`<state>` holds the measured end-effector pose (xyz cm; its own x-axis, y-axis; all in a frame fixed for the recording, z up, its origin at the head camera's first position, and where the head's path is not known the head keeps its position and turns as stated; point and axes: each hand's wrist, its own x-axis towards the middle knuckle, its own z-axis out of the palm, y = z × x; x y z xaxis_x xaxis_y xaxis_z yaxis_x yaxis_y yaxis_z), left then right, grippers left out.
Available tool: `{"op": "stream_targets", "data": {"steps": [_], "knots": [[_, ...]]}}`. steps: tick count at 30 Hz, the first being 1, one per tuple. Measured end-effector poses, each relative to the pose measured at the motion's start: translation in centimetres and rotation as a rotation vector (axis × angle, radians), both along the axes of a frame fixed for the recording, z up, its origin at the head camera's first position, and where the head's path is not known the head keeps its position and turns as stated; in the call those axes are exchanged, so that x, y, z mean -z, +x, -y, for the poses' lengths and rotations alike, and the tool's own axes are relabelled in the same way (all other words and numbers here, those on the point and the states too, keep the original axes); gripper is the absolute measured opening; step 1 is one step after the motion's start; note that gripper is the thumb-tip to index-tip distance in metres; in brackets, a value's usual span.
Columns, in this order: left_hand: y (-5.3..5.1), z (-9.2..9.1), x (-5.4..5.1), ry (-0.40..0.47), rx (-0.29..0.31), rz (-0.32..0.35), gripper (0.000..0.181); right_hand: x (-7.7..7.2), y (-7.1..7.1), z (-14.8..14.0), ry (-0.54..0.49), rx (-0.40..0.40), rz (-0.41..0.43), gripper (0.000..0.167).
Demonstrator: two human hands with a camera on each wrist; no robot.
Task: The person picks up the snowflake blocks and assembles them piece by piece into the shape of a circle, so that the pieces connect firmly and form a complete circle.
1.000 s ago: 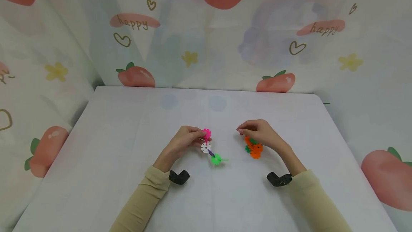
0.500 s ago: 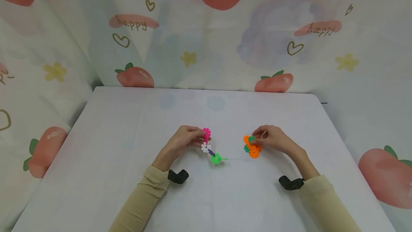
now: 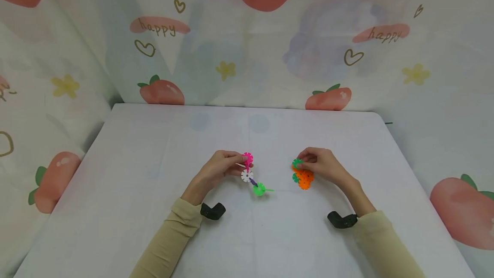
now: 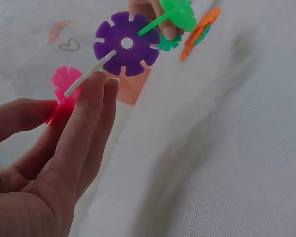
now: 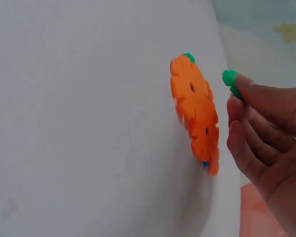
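Note:
Near the table's middle, my left hand [image 3: 216,170] pinches a pink notched disc [image 3: 248,157] between thumb and fingers. That disc heads a linked chain with a white disc [image 3: 247,176], a purple disc [image 4: 111,54] and bright green discs [image 3: 259,189]. The left wrist view shows the chain above the tabletop. To its right, my right hand [image 3: 324,164] pinches a darker green disc [image 5: 230,78] by its edge. Just below lies a small pile of orange discs [image 3: 305,182], with green edges showing under them and a bit of blue in the right wrist view.
The white table [image 3: 154,226] has its far edge against a printed cloth backdrop [image 3: 247,55], with more cloth along the left side. Black wrist cameras, one on the left wrist [image 3: 213,211] and one on the right [image 3: 342,220], jut inward above the tabletop.
My right hand first drew back to the right, its fingers coming to the green disc on the pile. Now it has shifted slightly left with that disc pinched. The left hand has stayed put.

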<state>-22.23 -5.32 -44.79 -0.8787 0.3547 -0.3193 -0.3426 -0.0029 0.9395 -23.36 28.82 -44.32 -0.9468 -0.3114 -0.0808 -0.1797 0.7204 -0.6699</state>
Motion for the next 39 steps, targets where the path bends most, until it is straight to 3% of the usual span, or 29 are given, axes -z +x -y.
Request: {"op": "stream_targets", "data": {"steps": [10,19,28,39], "knots": [[-0.1,0.0,0.4,0.026,0.061,-0.013,0.030,-0.1,-0.6,3.3,-0.139,-0.042,-0.027,0.017],[-0.1,-0.1,0.4,0.023,0.066,0.012,0.028,-0.5,-0.9,5.8,-0.259,-0.067,0.004,0.018],[-0.1,-0.2,0.5,0.027,0.090,0.006,0.031,-1.3,-1.0,8.6,-0.335,-0.117,-0.034,0.010],[0.1,-0.3,0.4,0.035,0.103,-0.004,0.030,-1.0,-1.1,9.9,-0.433,-0.160,0.012,0.007]]}}
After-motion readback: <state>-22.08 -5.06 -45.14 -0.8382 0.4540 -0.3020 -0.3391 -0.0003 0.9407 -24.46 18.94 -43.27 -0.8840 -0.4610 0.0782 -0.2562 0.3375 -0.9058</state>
